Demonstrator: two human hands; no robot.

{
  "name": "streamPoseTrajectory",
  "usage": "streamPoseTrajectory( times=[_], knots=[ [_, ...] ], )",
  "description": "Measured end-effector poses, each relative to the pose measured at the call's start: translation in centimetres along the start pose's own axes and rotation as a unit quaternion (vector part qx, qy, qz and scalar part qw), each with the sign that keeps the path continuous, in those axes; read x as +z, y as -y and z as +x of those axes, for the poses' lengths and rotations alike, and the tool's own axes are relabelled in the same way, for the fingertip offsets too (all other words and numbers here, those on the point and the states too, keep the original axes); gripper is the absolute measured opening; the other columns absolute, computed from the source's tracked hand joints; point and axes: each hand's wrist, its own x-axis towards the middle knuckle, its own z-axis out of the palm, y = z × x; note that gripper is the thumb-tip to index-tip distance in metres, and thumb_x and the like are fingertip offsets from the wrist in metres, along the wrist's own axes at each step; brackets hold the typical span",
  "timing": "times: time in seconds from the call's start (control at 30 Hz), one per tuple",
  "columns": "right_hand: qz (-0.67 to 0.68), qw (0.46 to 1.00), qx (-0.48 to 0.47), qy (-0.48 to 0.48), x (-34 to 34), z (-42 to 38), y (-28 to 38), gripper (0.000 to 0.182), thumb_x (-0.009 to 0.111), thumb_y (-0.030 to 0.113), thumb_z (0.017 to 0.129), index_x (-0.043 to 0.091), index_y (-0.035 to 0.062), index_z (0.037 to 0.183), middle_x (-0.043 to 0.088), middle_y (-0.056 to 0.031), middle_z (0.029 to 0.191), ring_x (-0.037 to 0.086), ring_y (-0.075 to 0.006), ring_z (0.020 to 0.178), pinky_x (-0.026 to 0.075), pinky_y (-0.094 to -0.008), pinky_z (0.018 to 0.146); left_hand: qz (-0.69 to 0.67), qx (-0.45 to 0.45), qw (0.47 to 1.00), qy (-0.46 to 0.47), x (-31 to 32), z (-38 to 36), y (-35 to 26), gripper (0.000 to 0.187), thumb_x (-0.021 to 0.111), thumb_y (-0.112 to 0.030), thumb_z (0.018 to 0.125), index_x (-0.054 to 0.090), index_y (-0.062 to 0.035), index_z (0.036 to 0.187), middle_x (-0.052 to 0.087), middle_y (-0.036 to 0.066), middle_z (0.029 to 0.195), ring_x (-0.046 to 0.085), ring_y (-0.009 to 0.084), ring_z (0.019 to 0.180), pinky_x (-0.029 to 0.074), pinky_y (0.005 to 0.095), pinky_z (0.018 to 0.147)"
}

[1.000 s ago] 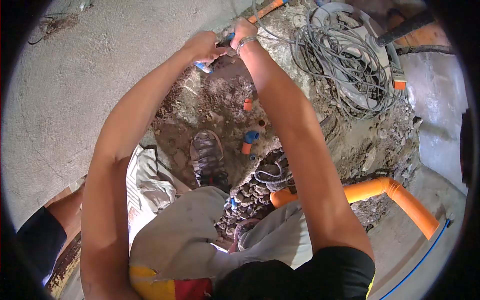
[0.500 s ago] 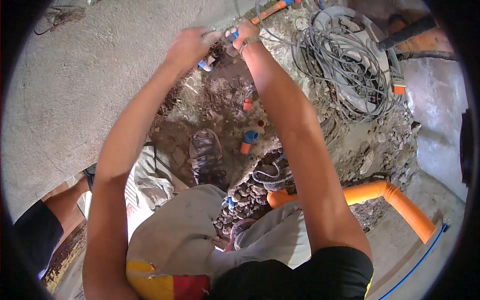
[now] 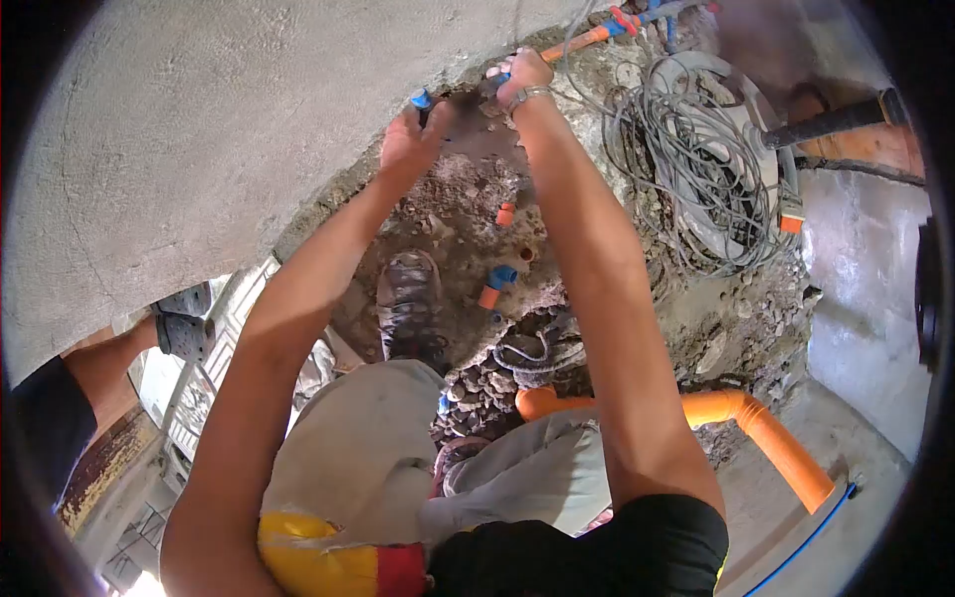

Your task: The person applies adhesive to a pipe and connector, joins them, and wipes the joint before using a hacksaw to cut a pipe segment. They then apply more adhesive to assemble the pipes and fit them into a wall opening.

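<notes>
Up against the wall's foot, my left hand (image 3: 410, 142) holds a short blue pipe fitting (image 3: 422, 99) between thumb and fingers. Its lower part is dark and partly hidden by the fingers. To the right, my right hand (image 3: 527, 72) is closed round the near end of an orange pipe (image 3: 577, 43); a bit of blue shows at the fingers. That pipe runs on to a blue fitting with a red handle (image 3: 625, 20). Between my arms, a blue and orange elbow piece (image 3: 499, 281) and a small orange pipe stub (image 3: 505, 214) stand in the dirt.
Grey cable (image 3: 686, 164) lies coiled over a pale round object at right. A thick orange drain pipe (image 3: 776, 448) bends beside my right arm. The concrete wall (image 3: 199, 149) borders the left. Another person's leg and shoe (image 3: 184, 323) are at far left. Rubble (image 3: 482, 398) lies near my feet.
My left hand has lifted the blue fitting from the dirt towards the wall. My right hand keeps its grip on the pipe end. The view has shifted slightly.
</notes>
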Motion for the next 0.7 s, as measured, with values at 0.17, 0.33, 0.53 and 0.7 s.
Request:
streamPoseTrajectory(
  times=[0.17, 0.33, 0.53, 0.7],
  knots=[
    [-0.080, 0.996, -0.044, 0.005, -0.5, 0.5, 0.2, 0.015, 0.050, 0.008, 0.097, 0.054, 0.0006, 0.084, 0.059, -0.0114, 0.073, 0.050, -0.0202, 0.054, 0.045, -0.0379, 0.044, 0.103, 0.007, 0.994, -0.042, -0.1, 0.8, 1.5, 0.048, 0.065, -0.050, 0.097, 0.069, -0.0022, 0.099, 0.071, 0.012, 0.086, 0.067, 0.0236, 0.080, 0.051, 0.0402, 0.073],
    [0.131, 0.991, 0.026, -0.030, -0.1, 0.6, 0.2, 0.015, 0.049, 0.007, 0.097, 0.047, 0.0084, 0.082, 0.045, -0.0037, 0.066, 0.040, -0.0169, 0.050, 0.037, -0.0352, 0.048, -0.128, -0.052, 0.990, 0.003, -0.1, 0.7, 0.8, 0.049, 0.068, -0.052, 0.094, 0.072, -0.0029, 0.092, 0.067, 0.005, 0.078, 0.063, 0.0147, 0.077, 0.050, 0.0374, 0.067],
    [0.151, 0.988, 0.028, -0.023, 0.0, 0.7, 0.2, 0.013, 0.049, 0.005, 0.095, 0.046, 0.0072, 0.083, 0.045, -0.0053, 0.067, 0.040, -0.0178, 0.051, 0.036, -0.0385, 0.048, -0.198, -0.209, 0.955, 0.067, -0.4, 2.0, 1.0, 0.045, 0.062, -0.046, 0.100, 0.070, -0.0031, 0.113, 0.071, 0.003, 0.100, 0.063, 0.0118, 0.091, 0.052, 0.0318, 0.082],
    [0.121, 0.991, 0.024, -0.043, 0.3, 0.8, 0.4, 0.009, 0.046, 0.006, 0.097, 0.046, 0.0058, 0.088, 0.044, -0.0062, 0.068, 0.039, -0.0184, 0.052, 0.037, -0.0396, 0.048, -0.269, -0.254, 0.927, 0.062, -0.8, 1.4, -1.6, 0.043, 0.062, -0.042, 0.100, 0.065, -0.0074, 0.124, 0.072, 0.005, 0.101, 0.068, 0.0165, 0.093, 0.057, 0.0359, 0.081]
  ],
)
